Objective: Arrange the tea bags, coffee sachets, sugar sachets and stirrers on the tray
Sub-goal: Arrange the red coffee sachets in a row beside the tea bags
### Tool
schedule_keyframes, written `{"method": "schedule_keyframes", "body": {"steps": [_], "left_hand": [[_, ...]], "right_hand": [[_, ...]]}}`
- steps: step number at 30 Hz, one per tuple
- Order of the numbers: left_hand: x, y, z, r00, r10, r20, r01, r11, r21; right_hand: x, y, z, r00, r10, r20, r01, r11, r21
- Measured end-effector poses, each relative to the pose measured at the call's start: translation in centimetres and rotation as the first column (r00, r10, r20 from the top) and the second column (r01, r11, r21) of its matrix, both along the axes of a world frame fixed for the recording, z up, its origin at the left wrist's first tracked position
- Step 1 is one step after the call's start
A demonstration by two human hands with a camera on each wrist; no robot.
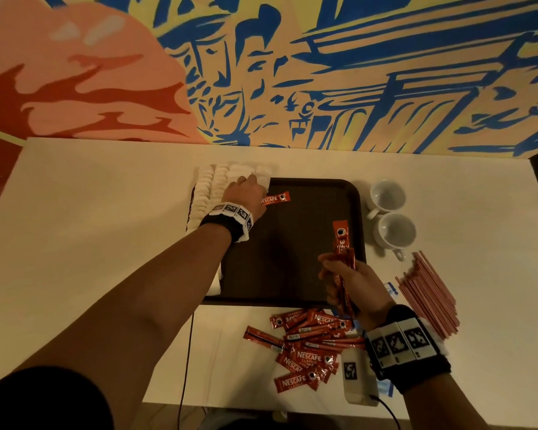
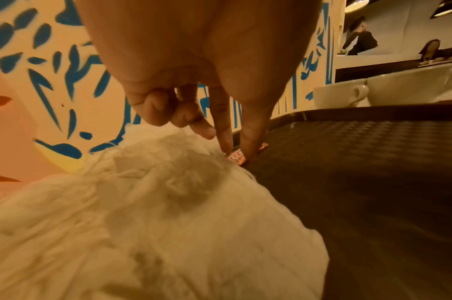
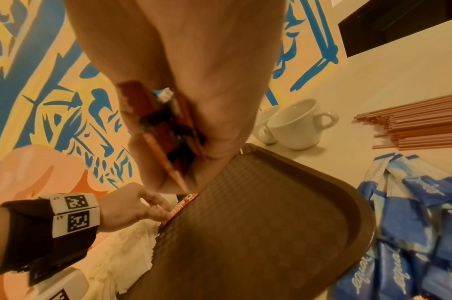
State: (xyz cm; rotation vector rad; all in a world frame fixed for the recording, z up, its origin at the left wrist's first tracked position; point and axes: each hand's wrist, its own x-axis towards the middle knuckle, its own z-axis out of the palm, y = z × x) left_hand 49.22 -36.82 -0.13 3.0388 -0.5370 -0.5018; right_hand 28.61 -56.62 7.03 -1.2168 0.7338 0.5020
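Note:
A dark brown tray [image 1: 292, 243] lies mid-table. White tea bags [image 1: 212, 187] line its left and far-left edge. My left hand [image 1: 246, 193] reaches to the tray's far left corner, thumb and index tip pinching the end of one red coffee sachet [image 2: 236, 158] that lies flat on the tray beside the tea bags [image 2: 155, 223]. My right hand [image 1: 345, 280] hovers over the tray's near right corner and grips a bundle of coffee sachets [image 1: 342, 243], which stick up out of the fist. A loose pile of coffee sachets [image 1: 308, 346] sits in front of the tray.
Two white cups [image 1: 385, 197] stand right of the tray. Pink stirrers [image 1: 429, 293] lie in a heap further right. Blue sugar sachets [image 3: 412, 233] are piled by the tray's near right corner. A white marker box [image 1: 357, 380] with a cable sits near the front edge.

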Motion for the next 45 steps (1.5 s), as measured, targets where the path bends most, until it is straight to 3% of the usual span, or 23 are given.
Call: {"method": "schedule_keyframes", "body": {"steps": [6, 16, 24, 29, 34, 38, 41, 45], "left_hand": [[0.4, -0.5, -1.0, 1.000, -0.030, 0.001, 0.030, 0.997, 0.070], [1.2, -0.7, -1.2, 1.000, 0.003, 0.006, -0.003, 0.999, 0.038], [-0.4, -0.5, 1.3, 0.991, 0.135, 0.025, -0.131, 0.983, -0.131], [-3.6, 0.3, 6.2, 0.973, 0.232, -0.014, -0.221, 0.903, -0.369], [-8.9, 0.5, 11.8, 0.948, 0.282, -0.144, -0.305, 0.688, -0.659], [-13.5, 0.2, 15.3, 0.949, 0.220, -0.226, -0.314, 0.612, -0.725], [-16.7, -0.3, 17.0, 0.955, 0.153, -0.256, -0.295, 0.612, -0.734], [-20.4, -0.3, 17.5, 0.934, 0.074, -0.351, -0.326, 0.580, -0.747]], "right_hand": [[-0.2, 0.0, -0.4, 1.000, -0.005, -0.004, 0.005, 1.000, 0.007], [0.5, 0.0, -0.6, 1.000, -0.013, -0.007, 0.013, 0.999, 0.031], [0.9, -0.6, 0.3, 1.000, -0.012, 0.002, 0.012, 0.992, 0.126], [1.3, -1.1, 2.4, 0.996, 0.052, 0.075, -0.066, 0.979, 0.192], [1.0, -1.0, 4.8, 0.983, 0.032, 0.183, -0.083, 0.957, 0.276], [0.2, -0.3, 6.6, 0.965, 0.038, 0.258, -0.103, 0.965, 0.241], [-0.9, 0.2, 7.7, 0.955, 0.072, 0.289, -0.126, 0.977, 0.173], [-2.2, 0.6, 8.4, 0.944, 0.016, 0.328, -0.052, 0.993, 0.102]]}}
